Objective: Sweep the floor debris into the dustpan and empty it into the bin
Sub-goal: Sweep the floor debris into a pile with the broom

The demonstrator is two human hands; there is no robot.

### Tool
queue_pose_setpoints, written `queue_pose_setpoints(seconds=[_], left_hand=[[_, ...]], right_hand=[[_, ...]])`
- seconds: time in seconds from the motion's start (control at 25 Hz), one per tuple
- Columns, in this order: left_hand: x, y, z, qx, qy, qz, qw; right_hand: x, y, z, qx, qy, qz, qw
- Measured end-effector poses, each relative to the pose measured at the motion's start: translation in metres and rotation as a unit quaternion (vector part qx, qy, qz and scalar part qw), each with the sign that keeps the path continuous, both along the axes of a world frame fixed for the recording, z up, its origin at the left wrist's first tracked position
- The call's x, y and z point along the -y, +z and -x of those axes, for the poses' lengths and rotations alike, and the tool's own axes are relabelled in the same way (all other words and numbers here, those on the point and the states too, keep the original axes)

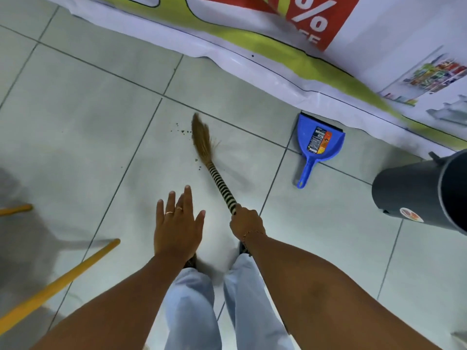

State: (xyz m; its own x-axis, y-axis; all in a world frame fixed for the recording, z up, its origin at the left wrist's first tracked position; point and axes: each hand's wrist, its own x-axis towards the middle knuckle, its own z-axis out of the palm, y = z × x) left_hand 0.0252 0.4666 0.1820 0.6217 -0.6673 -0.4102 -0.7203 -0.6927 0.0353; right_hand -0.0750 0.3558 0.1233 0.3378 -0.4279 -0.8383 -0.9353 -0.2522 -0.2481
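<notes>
My right hand (246,223) grips the striped black-and-white handle of a small straw broom (203,140), whose brown bristles rest on the pale floor tiles ahead of me. Small dark crumbs of debris (180,131) lie just left of the bristle tip, and a few more sit near the bristle base. My left hand (177,228) hovers flat above the floor with fingers spread, holding nothing. A blue dustpan (319,142) lies on the floor to the right of the broom, its handle pointing toward me. A dark grey bin (419,195) stands at the right edge.
A printed banner (278,51) lies across the floor at the back, behind the dustpan. Two yellow poles (60,284) slant in from the left. My legs in light trousers (192,311) stand below my hands.
</notes>
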Motion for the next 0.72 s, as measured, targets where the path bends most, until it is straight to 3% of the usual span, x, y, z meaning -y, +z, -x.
queue_pose_setpoints(seconds=[0.24,0.48,0.56,0.72], left_hand=[[-0.023,0.019,-0.035,-0.005,0.035,0.034,0.999],[-0.040,0.038,-0.073,-0.016,0.030,0.062,0.998],[-0.050,0.037,-0.084,-0.018,0.027,0.057,0.998],[-0.080,0.029,-0.109,-0.014,0.025,0.042,0.999]], right_hand=[[-0.044,0.051,0.024,0.026,-0.102,0.089,0.990],[-0.105,0.074,0.008,-0.129,-0.317,-0.021,0.940],[-0.125,0.078,-0.015,-0.122,-0.319,-0.092,0.935],[-0.157,0.065,-0.073,-0.096,-0.284,-0.114,0.947]])
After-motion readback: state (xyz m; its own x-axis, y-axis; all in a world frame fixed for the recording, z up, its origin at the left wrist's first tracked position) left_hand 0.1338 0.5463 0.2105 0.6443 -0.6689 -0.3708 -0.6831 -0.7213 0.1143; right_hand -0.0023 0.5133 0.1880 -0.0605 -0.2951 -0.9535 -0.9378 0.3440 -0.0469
